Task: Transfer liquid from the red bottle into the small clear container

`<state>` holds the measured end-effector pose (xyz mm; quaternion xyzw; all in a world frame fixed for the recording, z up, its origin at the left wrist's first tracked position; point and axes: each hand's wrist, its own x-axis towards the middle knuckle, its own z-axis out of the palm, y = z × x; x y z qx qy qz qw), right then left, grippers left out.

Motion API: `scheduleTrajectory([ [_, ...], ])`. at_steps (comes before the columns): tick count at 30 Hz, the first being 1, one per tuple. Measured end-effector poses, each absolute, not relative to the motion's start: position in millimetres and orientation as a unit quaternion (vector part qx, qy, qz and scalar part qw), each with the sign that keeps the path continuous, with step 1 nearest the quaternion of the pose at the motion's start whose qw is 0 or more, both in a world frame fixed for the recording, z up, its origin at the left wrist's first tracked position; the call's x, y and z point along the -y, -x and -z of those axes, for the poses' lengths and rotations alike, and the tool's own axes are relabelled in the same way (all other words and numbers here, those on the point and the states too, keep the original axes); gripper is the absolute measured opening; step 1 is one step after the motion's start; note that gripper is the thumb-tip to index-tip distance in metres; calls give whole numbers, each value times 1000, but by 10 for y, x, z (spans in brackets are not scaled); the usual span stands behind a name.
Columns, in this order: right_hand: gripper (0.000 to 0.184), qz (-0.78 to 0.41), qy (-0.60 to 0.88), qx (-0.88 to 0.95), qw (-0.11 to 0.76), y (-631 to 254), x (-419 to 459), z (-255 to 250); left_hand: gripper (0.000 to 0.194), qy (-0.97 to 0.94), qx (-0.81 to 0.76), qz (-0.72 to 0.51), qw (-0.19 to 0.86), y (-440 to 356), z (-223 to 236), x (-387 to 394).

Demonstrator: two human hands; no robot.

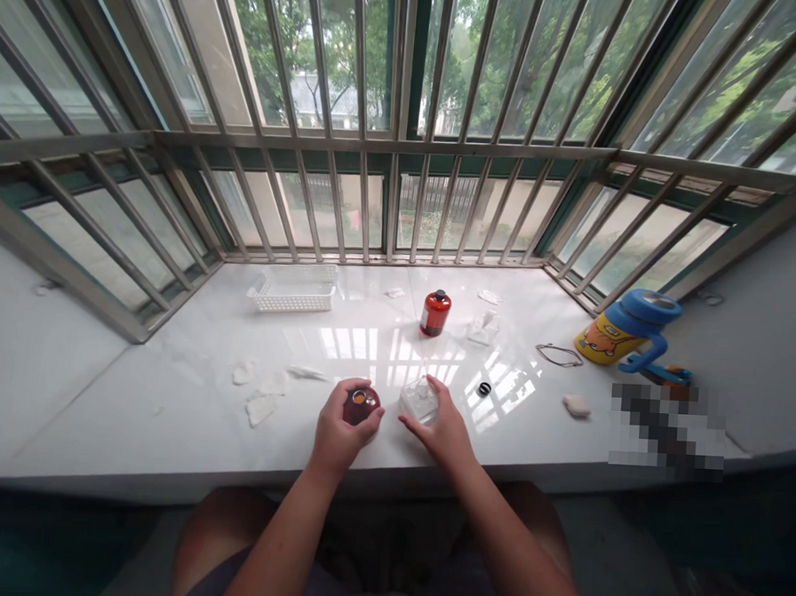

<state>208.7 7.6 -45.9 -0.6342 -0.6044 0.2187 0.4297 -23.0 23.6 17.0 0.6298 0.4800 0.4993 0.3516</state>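
My left hand (339, 428) is wrapped round a small dark red bottle (361, 405) with its mouth uncapped, standing on the white windowsill (166, 401). Just to its right, my right hand (441, 427) grips a small clear plastic bottle (420, 399) on the sill. A small black cap (484, 389) lies a little right of the clear bottle. Farther back stands a red bottle with a black cap (435, 312), and a clear plastic item (483, 328) sits to its right.
A white plastic basket (293, 289) sits at the back left. Crumpled white tissues (262, 389) lie left of my hands. At the right are a yellow and blue cup (627, 329), a thin loop (559, 355) and a white lump (576, 405). Metal window bars (393, 146) close off the back.
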Motion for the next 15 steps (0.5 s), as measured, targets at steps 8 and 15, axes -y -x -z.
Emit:
scheduleTrajectory([
  [8,111,-247,617,590,458,-2092,-74,496,41,-624,-482,-504,352,208,-164,-227],
  [15,105,-300,577,625,432,-2188,-73,464,42,-614,-486,-508,358,201,-187,-209],
])
